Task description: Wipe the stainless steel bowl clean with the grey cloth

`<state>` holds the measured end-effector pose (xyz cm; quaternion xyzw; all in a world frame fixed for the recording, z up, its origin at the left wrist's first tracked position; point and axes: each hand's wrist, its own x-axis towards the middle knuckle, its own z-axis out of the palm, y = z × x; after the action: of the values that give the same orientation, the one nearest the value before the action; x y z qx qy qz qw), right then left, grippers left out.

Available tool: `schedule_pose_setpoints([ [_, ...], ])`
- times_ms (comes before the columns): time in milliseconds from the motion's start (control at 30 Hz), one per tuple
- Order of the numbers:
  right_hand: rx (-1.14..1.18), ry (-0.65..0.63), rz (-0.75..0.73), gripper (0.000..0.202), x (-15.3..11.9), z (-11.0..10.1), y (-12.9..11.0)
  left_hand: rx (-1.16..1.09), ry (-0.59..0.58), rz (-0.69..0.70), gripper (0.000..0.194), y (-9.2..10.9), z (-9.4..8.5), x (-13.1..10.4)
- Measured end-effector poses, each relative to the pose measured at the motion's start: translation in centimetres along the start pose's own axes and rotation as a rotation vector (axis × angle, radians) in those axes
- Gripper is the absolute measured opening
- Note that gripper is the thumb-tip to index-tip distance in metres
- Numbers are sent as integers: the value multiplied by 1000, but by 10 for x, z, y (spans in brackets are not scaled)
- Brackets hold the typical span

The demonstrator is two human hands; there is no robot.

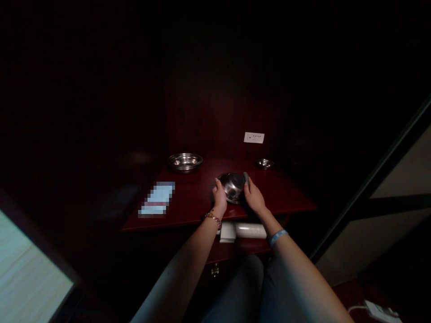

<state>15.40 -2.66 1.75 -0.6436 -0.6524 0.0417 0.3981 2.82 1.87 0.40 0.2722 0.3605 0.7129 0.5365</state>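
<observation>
A shiny metal bowl (233,186) is between my hands near the front of the dark red table (195,204). It looks turned over or tilted, with its rounded side showing. My left hand (219,196) grips its left side, thumb on top. On the right, my right hand (253,195) is closed on a small grey thing (246,178), perhaps a cloth, beside the bowl's right edge. Larger metal dishes (185,162), seemingly stacked, stand at the back left. A small metal bowl (265,164) sits at the back right.
A blurred pale sheet (157,199) lies at the table's left. A white socket plate (254,137) is on the back wall. Beneath the tabletop, a white box (228,233) and a pale roll (251,230) lie on a shelf. A power strip (381,311) rests on the floor at right.
</observation>
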Motion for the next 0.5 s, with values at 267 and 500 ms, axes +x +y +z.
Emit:
schedule_pose_setpoints([
  [267, -155, 156, -233, 55, -29, 12, -28, -14, -36, 7, 56, -3, -1, 2],
  [500, -180, 11, -467, 50, -12, 0, -48, -62, -43, 22, 55, -3, -2, 3],
])
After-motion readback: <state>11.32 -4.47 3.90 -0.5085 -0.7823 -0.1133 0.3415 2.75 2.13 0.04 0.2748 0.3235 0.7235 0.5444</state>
